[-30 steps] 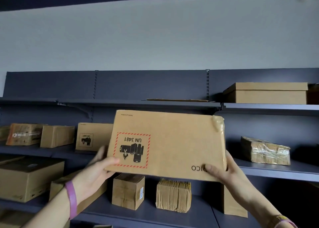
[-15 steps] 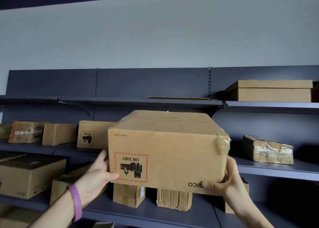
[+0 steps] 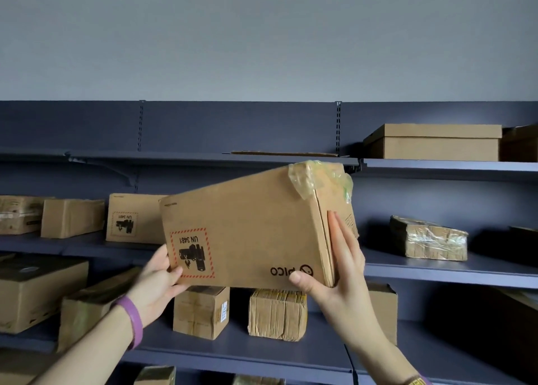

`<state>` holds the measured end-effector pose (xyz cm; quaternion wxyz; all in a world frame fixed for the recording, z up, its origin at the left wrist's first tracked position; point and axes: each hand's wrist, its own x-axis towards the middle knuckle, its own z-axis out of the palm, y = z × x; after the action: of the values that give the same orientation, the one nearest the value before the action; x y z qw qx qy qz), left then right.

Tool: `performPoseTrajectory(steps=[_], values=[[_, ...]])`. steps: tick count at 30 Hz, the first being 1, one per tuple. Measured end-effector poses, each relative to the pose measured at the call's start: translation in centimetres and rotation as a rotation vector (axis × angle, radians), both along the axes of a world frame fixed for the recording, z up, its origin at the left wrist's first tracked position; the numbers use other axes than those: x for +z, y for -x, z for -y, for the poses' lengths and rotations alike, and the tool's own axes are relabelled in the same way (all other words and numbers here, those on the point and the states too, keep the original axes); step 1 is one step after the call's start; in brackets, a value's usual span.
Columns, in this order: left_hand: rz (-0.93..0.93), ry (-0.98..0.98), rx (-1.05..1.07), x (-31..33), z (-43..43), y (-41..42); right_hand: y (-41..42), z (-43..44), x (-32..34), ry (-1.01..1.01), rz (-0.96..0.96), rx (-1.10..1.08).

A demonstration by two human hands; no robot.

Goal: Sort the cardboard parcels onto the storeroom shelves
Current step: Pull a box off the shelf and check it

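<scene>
Nearest: two bare forearms come up from the bottom edge, purple band (image 3: 131, 320) on the left wrist. Left hand (image 3: 154, 285) grips the parcel (image 3: 247, 233) at its lower-left corner, thumb on the front face by the red-hatched UN 3481 label, fingers hidden behind. Right hand (image 3: 342, 271) holds the lower-right corner: thumb pressed on the front near the PICO print, fingers (image 3: 339, 233) laid straight up the end panel. So both grips are full, w/ the parcel carried between them in mid-air, touching no shelf. Print reads upside down; long axis runs left-right but tilted, right end high, left end low, taped top corner about level w/ the top shelf (image 3: 436, 167) edge. Parcel sits above and just fwd of both hands, neither hand clearly nearer. Judgement: next move is a lift-and-push onto a shelf, and it needs the box levelled first, or the high right corner may catch the top shelf lip. Behind: mid shelf (image 3: 422, 271) holds a twin UN-label box (image 3: 132, 218) partly hidden behind the parcel, a plain box (image 3: 71, 217) left of it, a tape-wrapped packet (image 3: 428, 240) to the right. Lower shelf (image 3: 233, 352): small boxes. Top shelf far right: lidded box (image 3: 436, 141), flat card sheet (image 3: 283, 153) mid. Beyond, dark back panel, grey wall.
</scene>
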<state>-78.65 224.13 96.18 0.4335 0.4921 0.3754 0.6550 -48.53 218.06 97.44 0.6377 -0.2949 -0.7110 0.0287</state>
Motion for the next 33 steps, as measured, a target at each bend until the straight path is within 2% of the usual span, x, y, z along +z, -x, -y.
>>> performPoseTrajectory(steps=[3, 7, 8, 10, 14, 15, 16, 18, 20, 23, 29, 31, 33], values=[[0.038, -0.062, -0.069, -0.1, 0.3, 0.4, -1.1, -0.8, 0.4, 0.082, -0.176, 0.159], [0.154, -0.193, -0.428, 0.1, 1.0, 1.7, -4.1, -2.9, 0.3, 0.261, -0.576, 0.419], [0.179, -0.186, -0.451, 0.3, 1.2, 1.7, -4.8, -3.5, 0.1, 0.284, -0.629, 0.455], [0.159, -0.185, -0.322, 0.4, 0.8, 1.0, -5.7, -4.6, -0.7, 0.324, -0.681, 0.504], [0.095, -0.039, 0.014, 0.2, 0.4, -0.8, -5.9, -5.7, -2.1, 0.363, -0.668, 0.588], [0.107, -0.003, 0.027, -0.1, 0.5, -0.9, -6.1, -5.9, -2.3, 0.372, -0.665, 0.598], [0.143, 0.023, -0.035, -0.2, 0.7, -1.0, -6.2, -6.1, -2.5, 0.382, -0.66, 0.611], [0.228, 0.027, -0.347, -0.4, 1.7, -1.0, -6.4, -6.3, -2.8, 0.414, -0.662, 0.653], [0.396, -0.012, -0.558, -0.5, 2.5, -1.3, -6.3, -6.3, -3.0, 0.429, -0.68, 0.684], [0.559, -0.031, -0.562, -0.9, 2.6, -2.2, -5.9, -6.4, -2.5, 0.421, -0.698, 0.66], [0.615, -0.051, -0.486, -0.1, 2.6, -2.5, -4.9, -6.0, -1.1, 0.425, -0.657, 0.5], [0.594, -0.085, -0.427, -0.1, 2.6, -2.9, -3.6, -5.8, -0.8, 0.422, -0.553, 0.289], [0.568, -0.143, -0.288, 0.0, 2.3, -3.9, -1.1, -4.8, -0.4, 0.39, -0.367, 0.138]])
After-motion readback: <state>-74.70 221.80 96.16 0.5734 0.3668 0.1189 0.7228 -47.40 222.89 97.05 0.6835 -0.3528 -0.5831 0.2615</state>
